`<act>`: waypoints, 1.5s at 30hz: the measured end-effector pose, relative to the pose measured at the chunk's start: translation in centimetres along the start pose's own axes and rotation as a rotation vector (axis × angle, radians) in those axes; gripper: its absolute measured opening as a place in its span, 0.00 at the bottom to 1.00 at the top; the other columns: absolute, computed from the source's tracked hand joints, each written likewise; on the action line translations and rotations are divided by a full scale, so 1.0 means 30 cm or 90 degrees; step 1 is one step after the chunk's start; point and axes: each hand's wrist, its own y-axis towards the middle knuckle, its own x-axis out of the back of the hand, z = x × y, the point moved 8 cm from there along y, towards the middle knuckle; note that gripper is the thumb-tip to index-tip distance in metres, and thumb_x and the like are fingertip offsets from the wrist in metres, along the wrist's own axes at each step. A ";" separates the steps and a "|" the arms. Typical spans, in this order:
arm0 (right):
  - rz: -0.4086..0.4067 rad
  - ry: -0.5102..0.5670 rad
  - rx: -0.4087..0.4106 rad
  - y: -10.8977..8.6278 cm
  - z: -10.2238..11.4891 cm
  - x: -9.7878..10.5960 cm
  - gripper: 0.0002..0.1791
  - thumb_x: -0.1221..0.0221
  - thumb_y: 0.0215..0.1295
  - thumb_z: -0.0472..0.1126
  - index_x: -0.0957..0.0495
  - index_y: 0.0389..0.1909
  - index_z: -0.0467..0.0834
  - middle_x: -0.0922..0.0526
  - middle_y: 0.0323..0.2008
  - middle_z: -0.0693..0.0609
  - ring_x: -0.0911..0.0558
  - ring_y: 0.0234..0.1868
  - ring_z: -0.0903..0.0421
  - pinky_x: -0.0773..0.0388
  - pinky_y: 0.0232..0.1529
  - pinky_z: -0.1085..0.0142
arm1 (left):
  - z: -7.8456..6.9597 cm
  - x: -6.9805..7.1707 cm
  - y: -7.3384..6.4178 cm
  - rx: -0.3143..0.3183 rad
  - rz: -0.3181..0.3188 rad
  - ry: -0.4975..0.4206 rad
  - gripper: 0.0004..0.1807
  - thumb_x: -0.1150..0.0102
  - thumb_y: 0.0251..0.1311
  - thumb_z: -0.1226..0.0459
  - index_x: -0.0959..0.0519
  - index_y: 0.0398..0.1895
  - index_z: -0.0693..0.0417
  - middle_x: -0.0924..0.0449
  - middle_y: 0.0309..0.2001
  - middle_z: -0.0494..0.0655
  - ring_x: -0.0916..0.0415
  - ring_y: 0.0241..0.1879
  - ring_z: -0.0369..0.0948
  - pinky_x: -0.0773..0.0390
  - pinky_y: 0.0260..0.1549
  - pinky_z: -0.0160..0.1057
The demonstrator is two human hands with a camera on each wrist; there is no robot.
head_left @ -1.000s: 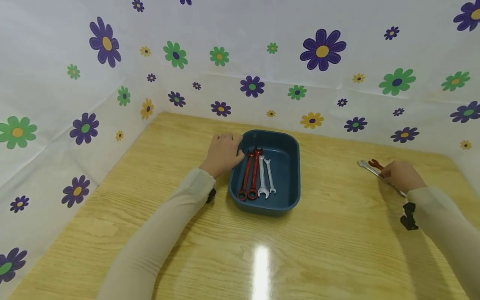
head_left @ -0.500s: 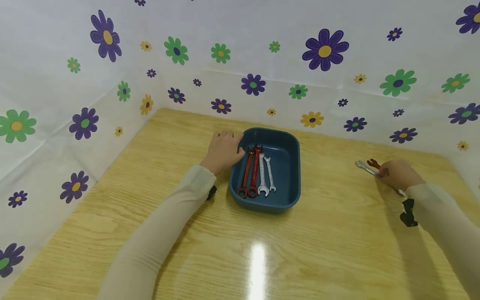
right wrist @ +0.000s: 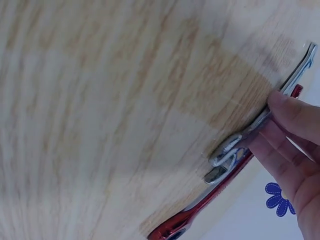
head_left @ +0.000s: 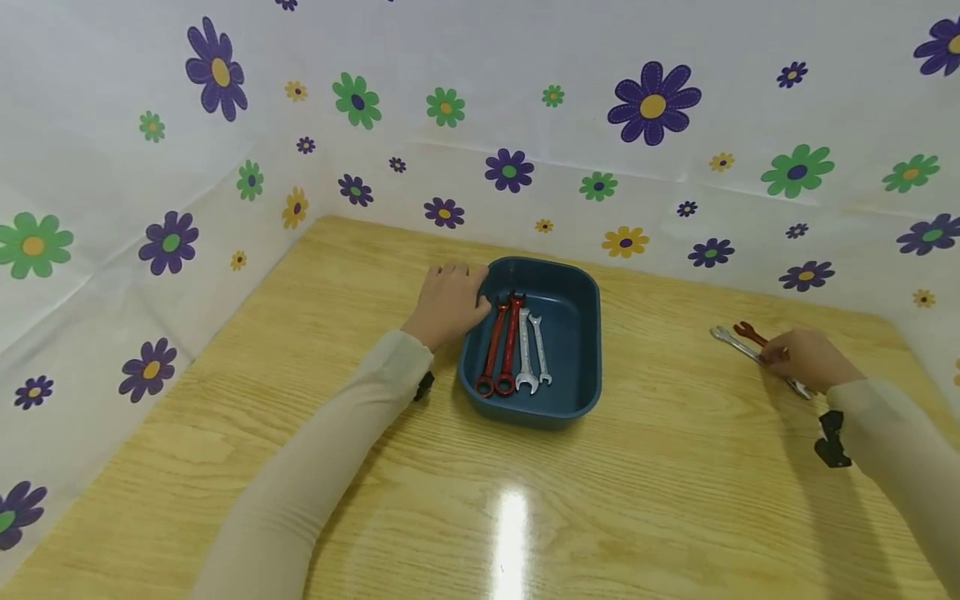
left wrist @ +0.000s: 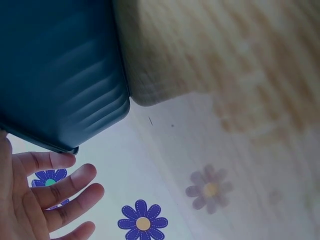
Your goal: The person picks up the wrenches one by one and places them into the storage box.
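Note:
My left hand rests at the left rim of a blue plastic bin. The left wrist view shows its fingers extended and spread, one fingertip touching the bin's edge. Inside the bin, two red wrenches and two silver wrenches lie side by side. Far to the right, my right hand pinches a silver wrench between thumb and fingers, covering its middle. Beside it, a red wrench lies partly hidden by the hand; its ring end shows in the right wrist view.
All of this stands on a wood-grain table. A white sheet printed with flowers rises along the back and left side, close behind the bin. The bin's right half is bare floor.
The head view has shifted slightly. My right hand has drawn back a little toward the right, showing more of the silver wrench's near end. Left hand and bin stay in place.

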 end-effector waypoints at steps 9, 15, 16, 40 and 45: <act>0.007 0.002 -0.013 -0.002 0.002 -0.005 0.10 0.39 0.52 0.28 0.19 0.35 0.26 0.16 0.31 0.36 0.18 0.32 0.44 0.22 0.34 0.51 | -0.003 0.009 0.003 -0.004 0.009 0.002 0.22 0.54 0.61 0.56 0.31 0.58 0.52 0.22 0.47 0.55 0.26 0.48 0.51 0.31 0.52 0.52; -0.010 0.016 -0.004 0.007 0.001 0.005 0.09 0.40 0.52 0.29 0.19 0.33 0.27 0.16 0.30 0.35 0.18 0.31 0.43 0.22 0.33 0.51 | 0.001 0.022 0.017 -0.005 0.014 0.010 0.22 0.54 0.61 0.56 0.31 0.57 0.52 0.22 0.47 0.55 0.26 0.47 0.51 0.31 0.52 0.52; -0.014 0.019 -0.002 0.008 0.003 0.008 0.08 0.40 0.53 0.29 0.19 0.33 0.27 0.16 0.30 0.36 0.18 0.31 0.44 0.22 0.33 0.51 | 0.002 0.025 0.018 -0.003 0.015 0.009 0.22 0.54 0.61 0.56 0.31 0.57 0.52 0.22 0.47 0.55 0.26 0.47 0.51 0.31 0.52 0.52; 0.015 0.074 -0.049 0.004 -0.044 -0.047 0.12 0.35 0.46 0.38 0.24 0.28 0.34 0.22 0.24 0.51 0.28 0.25 0.59 0.31 0.27 0.66 | -0.003 0.002 0.000 0.002 0.024 -0.008 0.21 0.54 0.60 0.57 0.30 0.55 0.52 0.22 0.47 0.55 0.26 0.47 0.51 0.31 0.50 0.52; 0.014 0.069 -0.048 -0.003 -0.050 -0.036 0.12 0.35 0.46 0.38 0.25 0.29 0.36 0.23 0.25 0.51 0.30 0.25 0.59 0.32 0.27 0.66 | -0.004 0.007 0.007 0.003 0.015 -0.014 0.19 0.54 0.60 0.57 0.30 0.54 0.52 0.22 0.45 0.55 0.26 0.46 0.51 0.31 0.50 0.52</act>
